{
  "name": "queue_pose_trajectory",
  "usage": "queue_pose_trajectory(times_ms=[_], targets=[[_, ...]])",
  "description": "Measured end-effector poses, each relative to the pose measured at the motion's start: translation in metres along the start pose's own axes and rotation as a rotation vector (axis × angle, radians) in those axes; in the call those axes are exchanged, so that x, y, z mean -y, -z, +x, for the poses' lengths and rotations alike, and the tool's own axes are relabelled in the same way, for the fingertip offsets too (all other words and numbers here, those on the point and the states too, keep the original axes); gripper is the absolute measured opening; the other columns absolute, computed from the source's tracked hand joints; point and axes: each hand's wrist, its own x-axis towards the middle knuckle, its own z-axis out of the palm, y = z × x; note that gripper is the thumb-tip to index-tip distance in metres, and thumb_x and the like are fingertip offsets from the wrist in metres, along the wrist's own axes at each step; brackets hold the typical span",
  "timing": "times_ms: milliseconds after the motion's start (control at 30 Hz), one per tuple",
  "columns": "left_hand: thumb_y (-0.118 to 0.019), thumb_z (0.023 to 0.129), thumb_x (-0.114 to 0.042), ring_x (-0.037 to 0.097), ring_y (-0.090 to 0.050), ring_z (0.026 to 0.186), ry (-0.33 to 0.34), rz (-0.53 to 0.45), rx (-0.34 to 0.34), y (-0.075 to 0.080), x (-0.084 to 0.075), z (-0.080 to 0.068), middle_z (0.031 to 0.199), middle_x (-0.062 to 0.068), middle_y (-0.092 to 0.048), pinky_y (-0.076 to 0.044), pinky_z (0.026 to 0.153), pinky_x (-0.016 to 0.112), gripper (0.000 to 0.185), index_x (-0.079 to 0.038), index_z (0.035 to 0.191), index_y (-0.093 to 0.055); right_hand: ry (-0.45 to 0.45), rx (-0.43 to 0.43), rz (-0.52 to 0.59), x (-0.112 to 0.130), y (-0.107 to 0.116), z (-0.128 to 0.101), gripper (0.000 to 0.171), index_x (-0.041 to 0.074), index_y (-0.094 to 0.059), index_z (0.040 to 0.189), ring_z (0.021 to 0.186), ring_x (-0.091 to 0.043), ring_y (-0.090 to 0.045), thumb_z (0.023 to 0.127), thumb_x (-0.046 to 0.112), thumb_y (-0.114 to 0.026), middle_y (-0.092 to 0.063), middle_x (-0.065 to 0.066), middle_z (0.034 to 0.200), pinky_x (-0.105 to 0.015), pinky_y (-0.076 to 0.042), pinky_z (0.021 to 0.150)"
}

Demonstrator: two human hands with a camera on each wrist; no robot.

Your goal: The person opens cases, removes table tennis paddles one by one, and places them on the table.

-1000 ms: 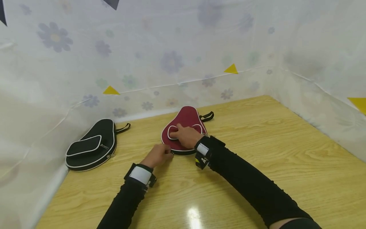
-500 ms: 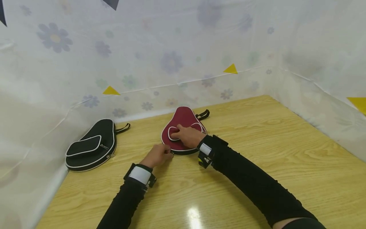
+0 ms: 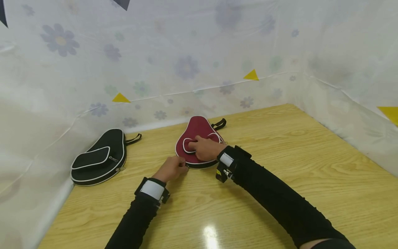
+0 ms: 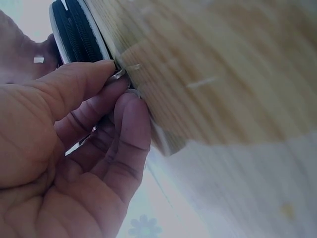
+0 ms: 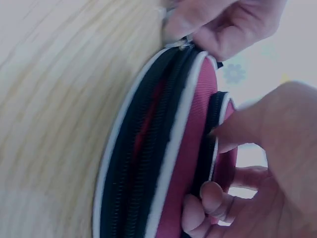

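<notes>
- Our left hand [image 3: 171,168] sits at the 7 o'clock edge of the red paddle case [image 3: 197,131], thumb and forefinger curled and pinching the small metal zipper pull [image 4: 119,74] at the case's rim.
- Our right hand [image 3: 203,148] rests on top of the same case, fingers bent over the raised front pocket [image 3: 186,145] and pressing it down; it grips the pocket's edge.
- We see the red case lying flat on the wooden table [image 3: 295,162], near the middle, its strap loop [image 3: 219,123] pointing to 1 o'clock.
- At 9 o'clock, well apart, we see a black paddle case [image 3: 100,157] beside the floral curtain [image 3: 174,52].
</notes>
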Motion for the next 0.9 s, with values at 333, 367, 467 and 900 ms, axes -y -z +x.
queue_pose_trajectory(times_ms=[333, 367, 467, 900], targets=[[-0.07, 0.087, 0.001, 0.01, -0.041, 0.059, 0.016, 0.015, -0.018, -0.003, -0.002, -0.003, 0.062, -0.006, -0.043, -0.033, 0.057, 0.024, 0.027, -0.006, 0.067, -0.055, -0.35, -0.157, 0.027, 0.026, -0.022, 0.017, 0.05, 0.01, -0.067, 0.126, 0.087, -0.04, -0.069, 0.1, 0.051, -0.056, -0.047, -0.02, 0.134, -0.051, -0.058, 0.076], [-0.07, 0.087, 0.001, 0.009, -0.041, 0.059, 0.013, 0.021, -0.022, -0.003, -0.003, -0.004, 0.062, -0.006, -0.043, -0.033, 0.056, 0.024, 0.026, -0.006, 0.067, -0.055, -0.383, -0.169, 0.024, 0.03, -0.023, 0.018, 0.051, 0.01, -0.068, 0.126, 0.084, -0.042, -0.069, 0.1, 0.053, -0.057, -0.047, -0.02, 0.134, -0.052, -0.058, 0.074], [-0.071, 0.087, 0.0, 0.009, -0.041, 0.059, 0.018, 0.033, -0.024, -0.003, -0.004, -0.004, 0.062, -0.006, -0.042, -0.033, 0.057, 0.024, 0.026, -0.006, 0.067, -0.055, -0.456, -0.171, 0.008, 0.04, -0.021, 0.019, 0.052, 0.011, -0.068, 0.127, 0.085, -0.044, -0.068, 0.1, 0.053, -0.055, -0.046, -0.019, 0.13, -0.057, -0.057, 0.074], [-0.071, 0.086, 0.0, 0.009, -0.041, 0.057, 0.058, 0.052, -0.029, -0.005, 0.0, 0.001, 0.06, -0.006, -0.042, -0.031, 0.055, 0.023, 0.03, -0.006, 0.063, -0.054, -0.375, -0.212, -0.238, 0.056, -0.023, 0.017, 0.033, 0.01, -0.068, 0.123, 0.081, -0.037, -0.066, 0.106, 0.033, -0.051, -0.052, -0.025, 0.118, -0.056, -0.058, 0.07]])
